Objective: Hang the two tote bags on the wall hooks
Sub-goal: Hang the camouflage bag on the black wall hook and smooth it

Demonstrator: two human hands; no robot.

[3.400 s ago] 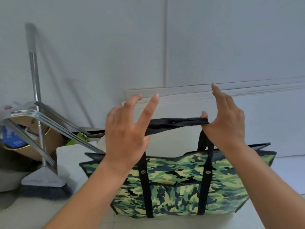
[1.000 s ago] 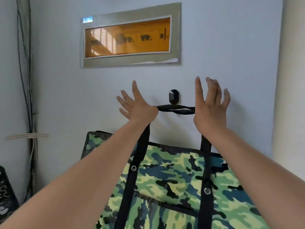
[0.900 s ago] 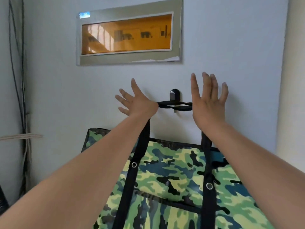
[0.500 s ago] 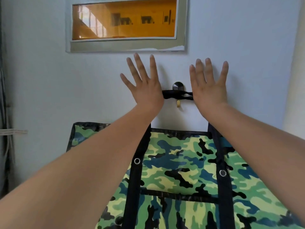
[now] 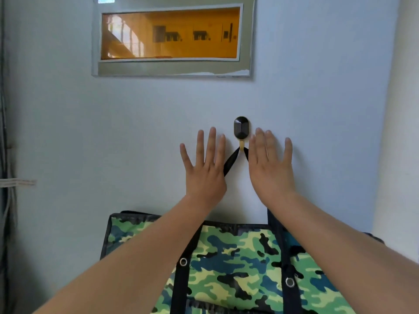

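Because the black strap (image 5: 231,163) already runs up to a peak on the gold prong of the wall hook (image 5: 241,129), the camouflage tote bag (image 5: 238,264) looks to be carried by the hook and not by you. Your left hand (image 5: 204,171) sits just left of and below the hook, fingers spread and straight, gripping nothing; the strap passes behind its thumb edge, so I cannot tell whether the palm brushes it. Your right hand (image 5: 268,165) sits just right of and below the hook, likewise flat and splayed, covering the strap's other leg, and whether it touches that leg is hidden. Held flat on either side like this, the hands seem placed to guard the strap as the load settles, ready to catch it if it slips off the prong.

Below the hook the bag hangs close against the wall (image 5: 136,132), its top rim level and its two vertical black bands with metal eyelets facing you. Above the hook is a grey-framed panel with an orange window (image 5: 170,32); far left of the hook, cables (image 5: 6,155) run down the wall.

I'd judge this bag as good as hung. The second bag and a second hook are out of view, so half the job remains. Watch that the prong is short: a strap seated near its tip could slide off.
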